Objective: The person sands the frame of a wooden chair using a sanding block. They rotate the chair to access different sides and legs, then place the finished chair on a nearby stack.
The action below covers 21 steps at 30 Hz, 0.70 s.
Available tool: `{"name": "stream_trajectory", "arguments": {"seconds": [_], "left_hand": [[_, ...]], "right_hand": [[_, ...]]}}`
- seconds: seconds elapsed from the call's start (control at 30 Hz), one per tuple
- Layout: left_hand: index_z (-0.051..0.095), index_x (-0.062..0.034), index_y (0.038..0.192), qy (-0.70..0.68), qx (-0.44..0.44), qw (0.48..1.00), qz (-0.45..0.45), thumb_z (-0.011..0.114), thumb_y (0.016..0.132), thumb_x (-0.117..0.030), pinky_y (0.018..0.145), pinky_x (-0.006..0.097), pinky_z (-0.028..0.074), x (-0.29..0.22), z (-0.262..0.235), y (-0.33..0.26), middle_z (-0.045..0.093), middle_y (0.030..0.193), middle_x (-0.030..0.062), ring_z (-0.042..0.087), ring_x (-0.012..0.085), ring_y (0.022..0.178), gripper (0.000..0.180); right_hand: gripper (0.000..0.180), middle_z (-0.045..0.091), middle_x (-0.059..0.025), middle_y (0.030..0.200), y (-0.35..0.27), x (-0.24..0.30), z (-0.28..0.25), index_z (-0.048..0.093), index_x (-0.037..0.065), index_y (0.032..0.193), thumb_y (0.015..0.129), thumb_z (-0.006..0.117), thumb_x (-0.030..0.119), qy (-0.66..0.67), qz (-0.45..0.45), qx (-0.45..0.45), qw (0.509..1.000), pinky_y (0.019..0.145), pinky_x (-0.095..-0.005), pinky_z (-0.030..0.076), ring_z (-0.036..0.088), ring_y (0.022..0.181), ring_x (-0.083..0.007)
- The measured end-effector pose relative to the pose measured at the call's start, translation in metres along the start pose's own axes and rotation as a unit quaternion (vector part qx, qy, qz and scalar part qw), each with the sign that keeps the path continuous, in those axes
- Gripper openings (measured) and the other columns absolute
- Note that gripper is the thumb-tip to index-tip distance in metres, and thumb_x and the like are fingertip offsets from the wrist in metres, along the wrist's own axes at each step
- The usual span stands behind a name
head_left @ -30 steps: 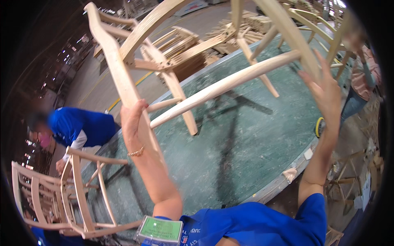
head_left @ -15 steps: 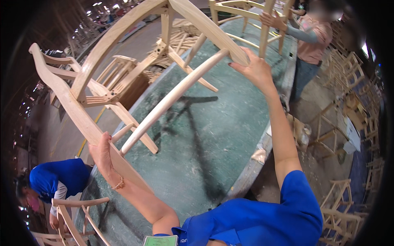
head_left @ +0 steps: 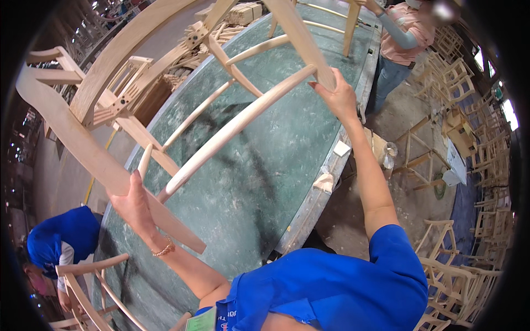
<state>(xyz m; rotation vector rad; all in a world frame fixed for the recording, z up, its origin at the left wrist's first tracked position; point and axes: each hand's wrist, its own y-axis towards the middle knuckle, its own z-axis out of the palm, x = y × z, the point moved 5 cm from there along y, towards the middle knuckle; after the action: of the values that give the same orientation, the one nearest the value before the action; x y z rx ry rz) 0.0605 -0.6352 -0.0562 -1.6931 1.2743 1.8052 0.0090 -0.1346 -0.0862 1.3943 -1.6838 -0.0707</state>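
An unfinished pale wooden chair frame (head_left: pixel 243 129) is held tilted over a long green-topped table (head_left: pixel 237 204). My left hand (head_left: pixel 133 205) is closed round one of its legs, thumb uppermost, near the end of a round stretcher. Higher up and to the right, my right hand (head_left: pixel 339 98) grips another leg close to the stretcher's other end. The curved seat rails and a back post reach away to the upper left, partly cut off by the picture's edge. Dark bolt holes show at two corner joints.
At far right, a person in a pink top (head_left: pixel 407 27) touches another chair frame (head_left: pixel 349 33). A person in blue (head_left: pixel 63 237) bends at lower left beside a chair frame (head_left: pixel 91 267). Wood pieces (head_left: pixel 185 58) are piled beyond the table; more frames (head_left: pixel 491 198) stand right.
The chair frame has turned and come nearer, so more of its stretchers and the near leg's end show. Both hands keep their hold. My view has shifted somewhat.
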Motion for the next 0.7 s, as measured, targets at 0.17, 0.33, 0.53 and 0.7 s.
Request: {"name": "stream_trajectory", "arguments": {"seconds": [0.17, 0.33, 0.53, 0.7], "left_hand": [[0.053, 0.0010, 0.112, 0.003, -0.004, 0.999, 0.033, 0.078, 0.077, -0.019, 0.075, 0.027, 0.046, -0.003, 0.003, -0.031, 0.058, 0.095, 0.0058, 0.056, 0.0132, 0.084, 0.047], [0.052, 0.0004, 0.113, -0.031, -0.019, 0.998, 0.041, 0.077, 0.079, -0.016, 0.073, 0.025, 0.047, -0.005, -0.003, -0.057, 0.057, 0.094, 0.0047, 0.056, 0.0109, 0.083, 0.046], [0.048, -0.0004, 0.115, -0.052, 0.004, 0.998, 0.027, 0.075, 0.080, -0.010, 0.072, 0.026, 0.050, 0.008, -0.004, -0.064, 0.061, 0.093, 0.0066, 0.060, 0.0120, 0.083, 0.046], [0.053, -0.0015, 0.106, -0.032, 0.012, 0.998, 0.055, 0.075, 0.081, -0.015, 0.070, 0.024, 0.046, -0.010, 0.007, -0.065, 0.056, 0.090, 0.0022, 0.055, 0.0094, 0.078, 0.036]], "right_hand": [[0.057, 0.068, -0.0148, 0.099, -0.029, -0.028, -0.027, 0.054, 0.010, 0.119, 0.078, 0.071, 0.046, -0.017, -0.025, 0.029, 0.999, 0.071, -0.0414, 0.052, 0.066, 0.088, -0.0344], [0.040, 0.064, -0.0121, 0.113, -0.055, -0.030, -0.085, 0.057, 0.011, 0.126, 0.092, 0.058, 0.031, -0.060, -0.044, 0.040, 0.996, 0.077, -0.0362, 0.050, 0.064, 0.094, -0.0248], [0.027, 0.066, -0.0079, 0.112, -0.062, 0.055, -0.094, 0.065, 0.005, 0.114, 0.094, 0.050, 0.014, -0.027, -0.283, -0.039, 0.958, 0.094, -0.0363, 0.043, 0.058, 0.108, -0.0283], [0.025, 0.067, -0.0033, 0.113, -0.070, 0.048, -0.036, 0.067, 0.009, 0.113, 0.091, 0.057, 0.017, -0.106, -0.250, -0.174, 0.946, 0.092, -0.0341, 0.042, 0.059, 0.112, -0.0209]]}}
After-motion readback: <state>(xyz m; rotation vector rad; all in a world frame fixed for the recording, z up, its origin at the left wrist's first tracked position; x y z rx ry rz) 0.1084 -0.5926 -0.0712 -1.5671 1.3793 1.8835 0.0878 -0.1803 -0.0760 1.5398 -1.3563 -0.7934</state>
